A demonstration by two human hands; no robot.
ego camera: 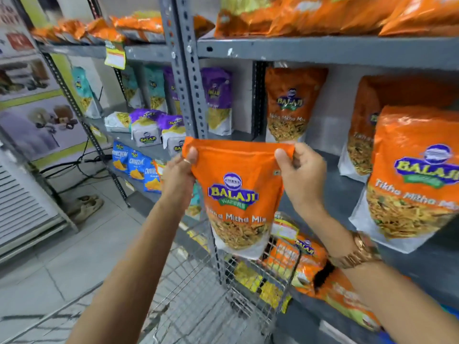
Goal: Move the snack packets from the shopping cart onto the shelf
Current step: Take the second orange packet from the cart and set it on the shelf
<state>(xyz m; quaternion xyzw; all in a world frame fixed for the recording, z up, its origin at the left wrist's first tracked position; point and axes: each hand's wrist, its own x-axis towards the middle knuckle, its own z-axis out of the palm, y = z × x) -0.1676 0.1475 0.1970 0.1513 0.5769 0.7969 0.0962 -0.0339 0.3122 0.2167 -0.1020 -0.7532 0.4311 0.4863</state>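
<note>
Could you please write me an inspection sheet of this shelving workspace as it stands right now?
Surface: grey metal shelf, its middle level partly bare.
Job's things: orange snack packet held upright in front of the shelf post; matching orange packets stand on the middle level; the wire shopping cart sits below.
Clutter: purple packets and blue packets on the neighbouring rack; sandals on the floor.
Grippers: left hand and right hand each pinch a top corner of the held packet.
Cables: black cables beside the rack.
Surroundings: tiled floor, wall posters.
</note>
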